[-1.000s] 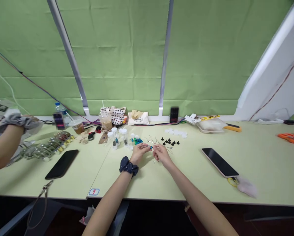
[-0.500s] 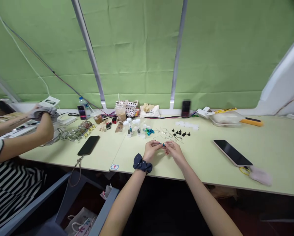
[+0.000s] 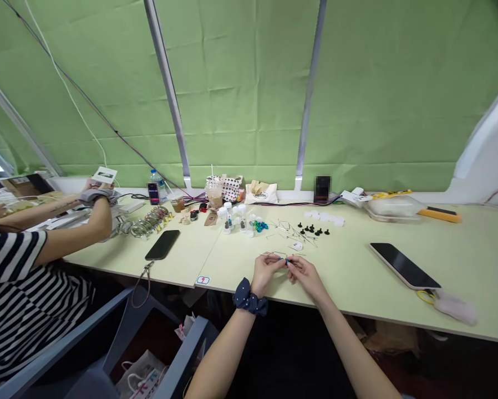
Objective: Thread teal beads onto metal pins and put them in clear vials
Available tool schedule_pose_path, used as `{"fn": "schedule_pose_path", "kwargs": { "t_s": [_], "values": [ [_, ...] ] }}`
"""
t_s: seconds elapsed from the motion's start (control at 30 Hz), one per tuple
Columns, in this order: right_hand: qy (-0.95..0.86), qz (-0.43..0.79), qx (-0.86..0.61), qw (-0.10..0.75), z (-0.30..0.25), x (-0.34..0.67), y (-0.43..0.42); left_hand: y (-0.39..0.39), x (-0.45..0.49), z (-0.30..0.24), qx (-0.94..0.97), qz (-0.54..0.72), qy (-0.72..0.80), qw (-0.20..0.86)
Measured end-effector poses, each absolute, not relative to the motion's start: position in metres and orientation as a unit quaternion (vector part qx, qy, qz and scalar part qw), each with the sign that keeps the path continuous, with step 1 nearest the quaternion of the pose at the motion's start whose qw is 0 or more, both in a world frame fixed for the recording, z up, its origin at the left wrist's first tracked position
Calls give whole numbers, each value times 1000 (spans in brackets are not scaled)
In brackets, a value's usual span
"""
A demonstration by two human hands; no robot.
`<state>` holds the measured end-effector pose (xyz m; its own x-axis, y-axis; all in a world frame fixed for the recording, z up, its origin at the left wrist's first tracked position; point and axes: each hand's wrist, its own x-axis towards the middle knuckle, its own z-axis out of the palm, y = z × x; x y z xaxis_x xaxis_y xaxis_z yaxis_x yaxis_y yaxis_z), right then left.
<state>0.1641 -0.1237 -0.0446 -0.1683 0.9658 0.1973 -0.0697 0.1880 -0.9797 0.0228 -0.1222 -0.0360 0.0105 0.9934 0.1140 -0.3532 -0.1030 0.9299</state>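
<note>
You're pinching a thin pin (image 3: 274, 255) with a blue bead (image 3: 286, 261) between left hand (image 3: 265, 271) and right hand (image 3: 306, 275), grip narrow and closed, just in front of the scattered wires (image 3: 293, 233); the next move calls for steady fingertips.

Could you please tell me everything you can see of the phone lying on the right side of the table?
The smartphone lies flat and diagonally on the pale green table, screen up. Its dark glass screen looks unlit and glossy, framed by a cream-coloured edge or case. No buttons or markings can be made out. A yellow loop and a pale pink fluffy charm lie at its near end, and the loop seems to touch it.
</note>
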Motion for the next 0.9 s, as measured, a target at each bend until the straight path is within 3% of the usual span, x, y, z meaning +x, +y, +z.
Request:
{"fn": "schedule_pose_path", "kwargs": {
  "t_s": [0.17, 0.4, 0.67, 0.9],
  "values": [
    [-552, 498, -460, 485, -48, 159, -117, -120, 23, -39, 430, 602, 364, 567],
    [-566, 509, -392, 516, -47, 158, -124, -119, 20, -43, 426, 611, 351, 568],
    [-555, 521, -456, 461, -49, 156, -123, -126, 18, -40, 404, 606, 365, 580],
    [-559, 527, -441, 464, -46, 157, -126, -133, 20, -30, 392, 607, 367, 585]
  ]
}}
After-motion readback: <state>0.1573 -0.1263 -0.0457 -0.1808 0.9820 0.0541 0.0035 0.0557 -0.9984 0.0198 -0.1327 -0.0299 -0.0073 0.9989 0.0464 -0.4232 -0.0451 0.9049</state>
